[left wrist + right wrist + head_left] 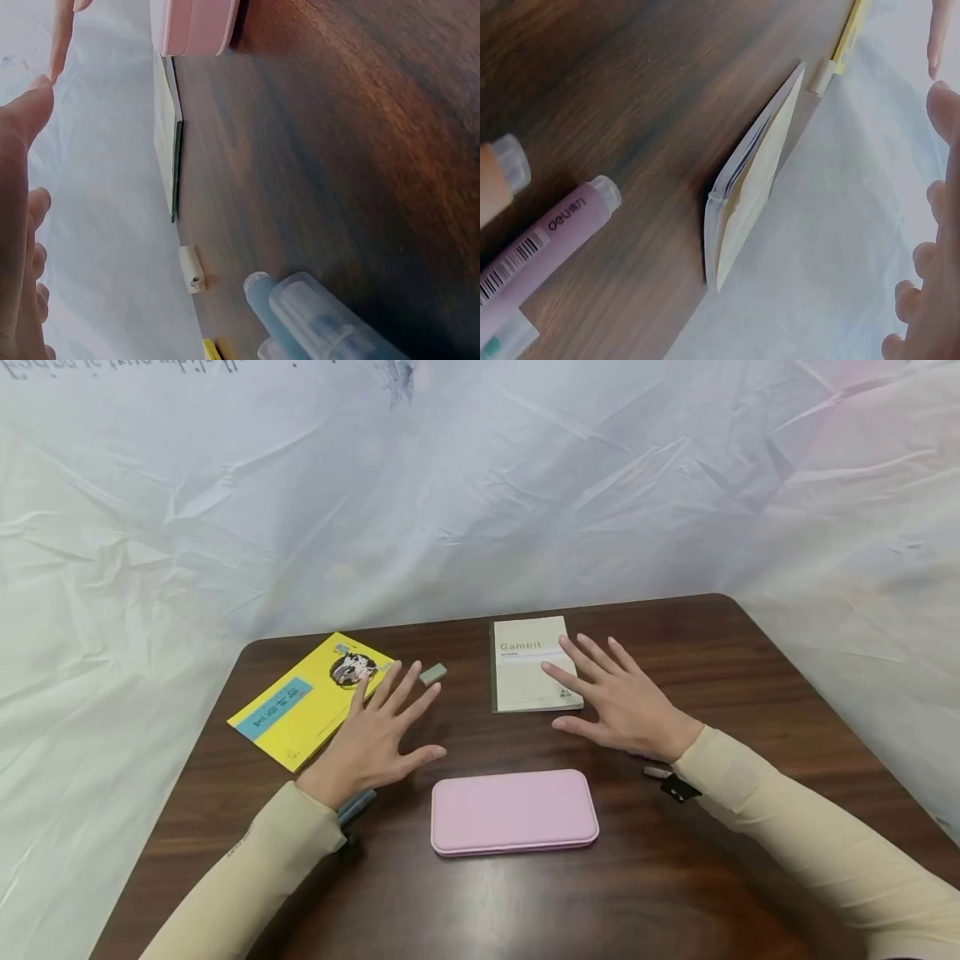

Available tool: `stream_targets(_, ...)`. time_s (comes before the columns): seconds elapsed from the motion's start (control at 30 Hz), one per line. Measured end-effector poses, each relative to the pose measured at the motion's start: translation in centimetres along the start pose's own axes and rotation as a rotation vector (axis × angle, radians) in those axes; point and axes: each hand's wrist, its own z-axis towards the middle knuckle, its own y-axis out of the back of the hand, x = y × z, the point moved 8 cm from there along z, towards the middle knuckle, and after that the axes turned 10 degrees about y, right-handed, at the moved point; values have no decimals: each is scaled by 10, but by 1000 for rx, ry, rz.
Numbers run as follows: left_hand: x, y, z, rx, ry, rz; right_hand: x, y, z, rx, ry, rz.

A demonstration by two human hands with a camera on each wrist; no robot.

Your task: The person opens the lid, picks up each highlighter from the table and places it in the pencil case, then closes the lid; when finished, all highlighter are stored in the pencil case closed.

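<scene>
My left hand (375,743) hovers with spread fingers over the table's left side, its fingertips near the right edge of a yellow booklet (288,727) and a small grey-green eraser (432,674). The right hand (626,706) is likewise spread, partly in front of a pale notebook marked "Gambit" (525,685). Neither holds anything. Between and nearer than the hands lies a closed pink case (514,812). Blue capped pens (311,315) lie below the left wrist. Beneath the right wrist are a purple "deli" marker (551,232) and an orange one (495,180), both cut off by the view.
Everything lies on a dark brown wooden table (480,902) with rounded far corners. A wrinkled white sheet (450,510) hangs behind it and along both sides. A small black object (680,788) shows at the right cuff.
</scene>
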Motion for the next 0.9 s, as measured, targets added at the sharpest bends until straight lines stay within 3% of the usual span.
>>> stream_targets(0.2, -3, 7, -4, 35, -5, -15, 13, 6, -3, 23, 14, 32)
stream_targets(0.43, -23, -5, -32, 258, 5, -174, 69, -13, -13, 177, 93, 209)
stream_targets(0.53, -37, -13, -45, 313, 1, -224, 91, -21, -19, 254, 123, 293)
stream_targets(0.7, -58, -24, -56, 329, -23, -276, 111, -27, -26, 311, 177, 345)
stream_targets(0.9, -69, -34, -59, 324, -68, -254, 119, -31, -28, 267, 256, 316)
